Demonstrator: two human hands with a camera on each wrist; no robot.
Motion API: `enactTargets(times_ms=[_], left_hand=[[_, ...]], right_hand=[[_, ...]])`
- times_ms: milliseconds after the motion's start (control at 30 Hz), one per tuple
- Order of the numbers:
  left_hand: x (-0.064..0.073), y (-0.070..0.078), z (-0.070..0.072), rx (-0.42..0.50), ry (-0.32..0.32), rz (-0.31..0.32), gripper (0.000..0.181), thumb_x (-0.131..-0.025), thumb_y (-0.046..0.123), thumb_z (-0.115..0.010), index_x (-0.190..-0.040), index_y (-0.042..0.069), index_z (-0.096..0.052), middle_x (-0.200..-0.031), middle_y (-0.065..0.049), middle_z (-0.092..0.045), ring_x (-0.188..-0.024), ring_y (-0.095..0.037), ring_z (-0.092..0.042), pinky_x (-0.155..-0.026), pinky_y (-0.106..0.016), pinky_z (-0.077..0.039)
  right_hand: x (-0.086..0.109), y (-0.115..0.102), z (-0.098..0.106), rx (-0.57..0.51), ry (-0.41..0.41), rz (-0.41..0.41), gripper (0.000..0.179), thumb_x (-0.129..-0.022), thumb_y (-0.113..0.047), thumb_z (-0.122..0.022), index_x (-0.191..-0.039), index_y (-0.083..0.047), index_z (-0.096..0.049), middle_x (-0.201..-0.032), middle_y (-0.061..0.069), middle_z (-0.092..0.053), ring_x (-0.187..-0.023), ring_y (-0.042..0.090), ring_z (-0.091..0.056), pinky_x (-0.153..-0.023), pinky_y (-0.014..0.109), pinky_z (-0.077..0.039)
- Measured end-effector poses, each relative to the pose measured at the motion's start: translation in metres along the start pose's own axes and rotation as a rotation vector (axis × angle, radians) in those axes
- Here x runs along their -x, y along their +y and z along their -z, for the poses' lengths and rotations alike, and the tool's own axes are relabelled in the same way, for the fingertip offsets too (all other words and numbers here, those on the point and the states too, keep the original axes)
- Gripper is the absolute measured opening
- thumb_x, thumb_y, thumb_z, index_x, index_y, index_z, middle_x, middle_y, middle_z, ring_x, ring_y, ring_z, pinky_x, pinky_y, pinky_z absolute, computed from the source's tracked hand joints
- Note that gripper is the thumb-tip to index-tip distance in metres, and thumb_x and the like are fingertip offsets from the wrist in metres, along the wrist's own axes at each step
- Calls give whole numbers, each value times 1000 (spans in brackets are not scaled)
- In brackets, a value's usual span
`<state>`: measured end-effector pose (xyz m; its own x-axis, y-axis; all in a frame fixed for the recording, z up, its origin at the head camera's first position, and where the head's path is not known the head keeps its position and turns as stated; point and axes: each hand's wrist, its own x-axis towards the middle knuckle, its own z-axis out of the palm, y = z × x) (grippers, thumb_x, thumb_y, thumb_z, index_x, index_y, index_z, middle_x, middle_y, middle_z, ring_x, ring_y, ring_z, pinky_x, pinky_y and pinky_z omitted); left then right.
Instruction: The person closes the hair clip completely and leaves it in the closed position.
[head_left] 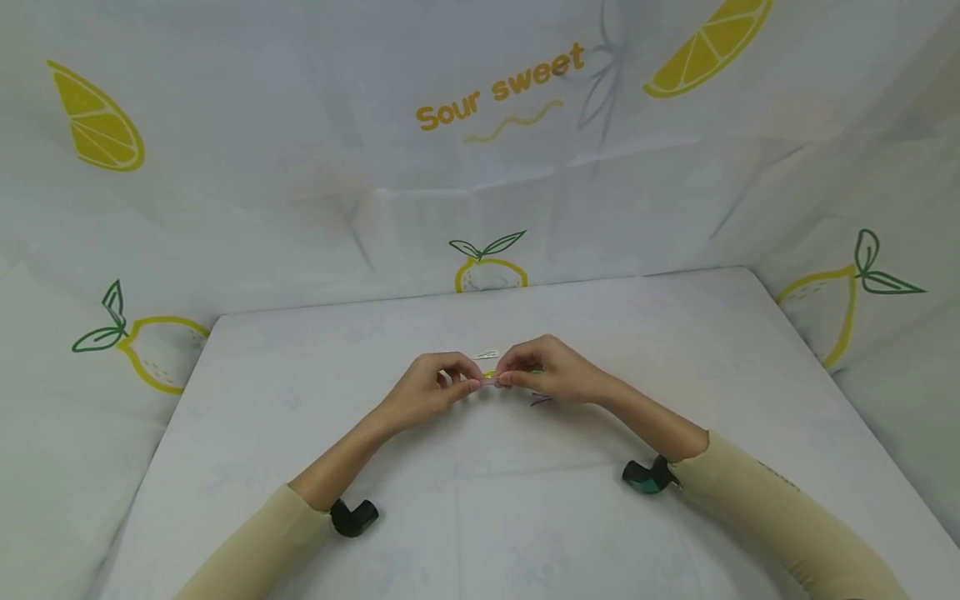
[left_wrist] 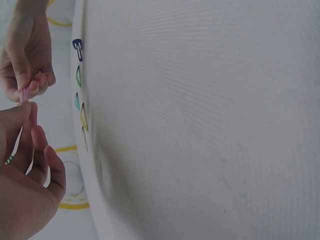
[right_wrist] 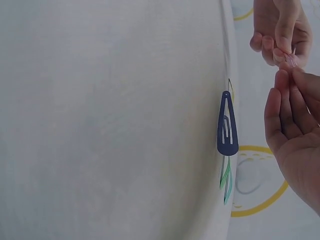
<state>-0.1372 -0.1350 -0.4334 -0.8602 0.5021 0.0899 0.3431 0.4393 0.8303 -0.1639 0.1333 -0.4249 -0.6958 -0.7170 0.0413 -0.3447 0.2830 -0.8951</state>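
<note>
Both hands meet above the table at a small pink snap hair clip (right_wrist: 292, 60). My left hand (head_left: 426, 390) pinches one end between thumb and fingertips, and my right hand (head_left: 558, 371) pinches the other. Fingers cover much of the clip, so whether it is snapped open cannot be seen. On the table near the right hand lies a dark blue snap hair clip (right_wrist: 228, 145). A green clip (left_wrist: 78, 76), a teal clip (left_wrist: 77, 102) and a yellow clip (left_wrist: 84, 118) lie beyond the hands, along with a pale one (left_wrist: 85, 139).
The white table (head_left: 315, 358) stands against a lemon-print cloth backdrop (head_left: 300, 167) at the back and sides. Black wrist devices hang at the left sleeve (head_left: 255, 542) and the right sleeve (head_left: 780, 508). A small white piece (head_left: 487, 355) lies just behind the hands.
</note>
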Motion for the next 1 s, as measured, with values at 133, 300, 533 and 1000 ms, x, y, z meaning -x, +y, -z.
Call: enactTargets(times_ms=[133,300,533,1000], left_hand=[[0,0,0,-4,15,-8,4,-101,15,-78,-103,14,-81,-97,1,-79,-82,-11,-62,-73,-23,-51],[0,1,0,-14,27,-17,5,-100,18,-79,-103,14,-81,-95,2,-79,-80,-10,-62,-72,-22,-51],[0,0,0,-3,44,-26,5,-97,13,-81,-102,16,-80,-94,2,-79,-79,-11,-62,-71,-24,-51],[0,2,-2,-14,84,-64,18,-91,7,-85,-104,18,-80,-96,2,-80,-80,-8,-62,-74,-24,-51]], right_hand=[[0,0,-1,-22,5,3,11,-104,-9,-72,-110,-4,-80,-106,18,-81,-98,40,-75,-85,23,-59],[-1,1,-1,-44,14,-1,11,-104,-7,-72,-111,-3,-79,-107,19,-81,-97,40,-75,-84,22,-59],[-1,1,-1,-67,28,-14,11,-103,-7,-73,-111,-3,-80,-106,16,-82,-97,38,-76,-85,23,-60],[0,1,-2,-91,47,-13,14,-102,-9,-75,-115,-3,-78,-107,14,-83,-98,40,-78,-85,25,-61]])
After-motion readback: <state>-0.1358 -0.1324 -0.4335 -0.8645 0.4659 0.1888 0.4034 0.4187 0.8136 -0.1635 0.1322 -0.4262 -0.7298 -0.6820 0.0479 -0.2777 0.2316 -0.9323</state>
